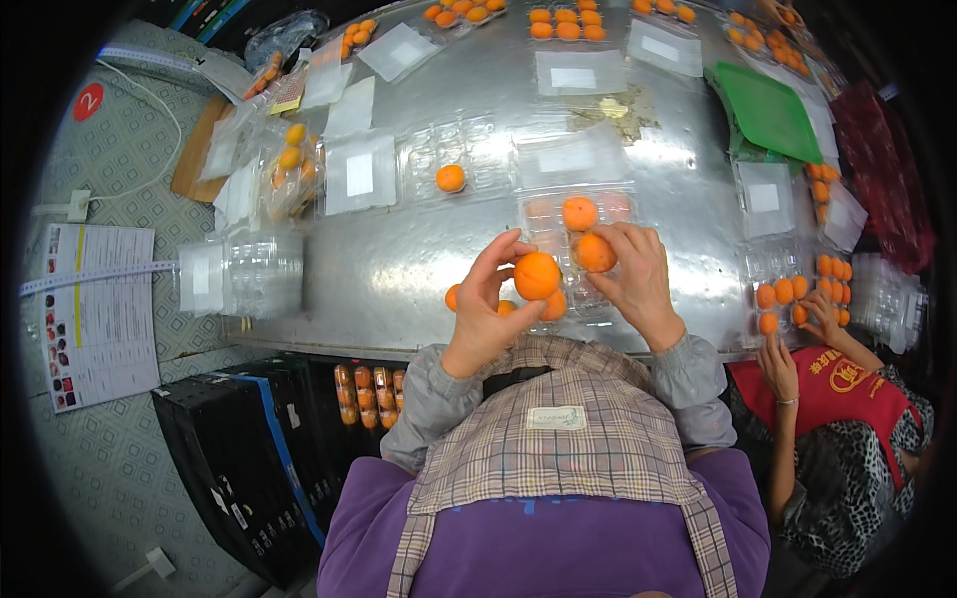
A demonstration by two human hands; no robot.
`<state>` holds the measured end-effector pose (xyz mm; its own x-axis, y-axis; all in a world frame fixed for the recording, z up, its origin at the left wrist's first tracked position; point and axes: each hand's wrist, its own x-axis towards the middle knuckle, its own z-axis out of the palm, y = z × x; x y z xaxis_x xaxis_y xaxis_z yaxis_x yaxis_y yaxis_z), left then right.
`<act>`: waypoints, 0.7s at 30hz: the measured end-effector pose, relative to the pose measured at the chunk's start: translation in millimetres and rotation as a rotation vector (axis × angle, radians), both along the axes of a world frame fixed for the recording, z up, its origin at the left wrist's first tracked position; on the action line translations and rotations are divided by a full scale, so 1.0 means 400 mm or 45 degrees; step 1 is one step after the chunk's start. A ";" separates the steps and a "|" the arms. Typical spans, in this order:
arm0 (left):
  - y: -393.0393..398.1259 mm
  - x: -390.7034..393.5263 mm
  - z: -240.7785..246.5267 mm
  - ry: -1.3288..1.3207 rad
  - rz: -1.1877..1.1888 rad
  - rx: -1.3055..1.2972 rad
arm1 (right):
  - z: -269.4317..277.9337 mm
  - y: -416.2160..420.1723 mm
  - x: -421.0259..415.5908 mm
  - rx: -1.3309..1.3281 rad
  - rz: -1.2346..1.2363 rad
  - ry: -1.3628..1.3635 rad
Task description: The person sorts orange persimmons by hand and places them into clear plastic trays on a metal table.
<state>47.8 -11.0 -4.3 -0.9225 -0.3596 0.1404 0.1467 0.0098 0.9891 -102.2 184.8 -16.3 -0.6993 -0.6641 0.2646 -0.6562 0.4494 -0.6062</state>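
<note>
My left hand [482,310] holds up a round orange-coloured fruit [537,276] between thumb and fingers. Another such fruit [596,253] is in the grip of my right hand [639,276], over an open clear plastic clamshell [557,205]. One fruit [579,214] rests in the clamshell's moulded cells. Whether the fruit in my right hand touches a cell, I cannot tell. Below and behind my left hand, more fruits [553,305] lie near the table's front edge, partly covered by the hand.
The metal table [389,276] carries a second open clamshell [478,153] with one fruit [450,179]. Stacked clamshells [262,273] stand left, near a bag of fruit [291,161]. At right are a green tray [770,112] and a co-worker's hands [781,370] at another clamshell. Black crates [224,456] stand lower left.
</note>
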 end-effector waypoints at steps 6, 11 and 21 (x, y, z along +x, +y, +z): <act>-0.015 -0.003 -0.020 -0.009 0.041 0.199 | -0.010 -0.003 -0.002 -0.020 0.025 -0.044; -0.025 -0.014 -0.013 -0.090 0.133 0.297 | -0.016 -0.009 -0.003 -0.094 0.078 -0.038; -0.084 -0.021 -0.045 -0.222 0.166 0.974 | -0.009 -0.025 -0.022 0.186 0.127 -0.062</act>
